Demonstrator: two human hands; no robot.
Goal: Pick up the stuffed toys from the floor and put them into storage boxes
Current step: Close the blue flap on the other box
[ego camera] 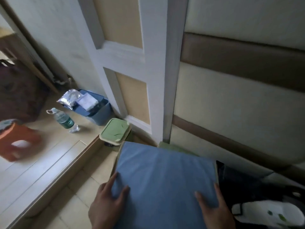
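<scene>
Gripping a large blue fabric-covered box (165, 184) by its two sides, both hands occupy the near centre; by my reading it is a storage box with its lid on, carried or being set down against the padded wall panel (239, 100) on the right.

- White panelled door (132, 63), far centre, standing beside the padded wall.
- Blue box: flat top upward, blocking sight of the floor beneath; a green edge shows at its far side.
- Blue bin (99, 111), far left of the door, stuffed with a silver packet and white paper.
- Orange object (14, 142), far left, blurred; identity unclear.
- White-and-black soft item (267, 212), near right on the floor, possibly a stuffed toy, well apart from any open box.
- Green-lidded small bin (115, 131), at the door's foot.
- Left hand (107, 204): fingers spread and pressed on the box's left edge.
- Right hand (214, 209): fingers spread, clamped on the right edge.
- Water bottle (63, 119), lying on the floor, left.
</scene>
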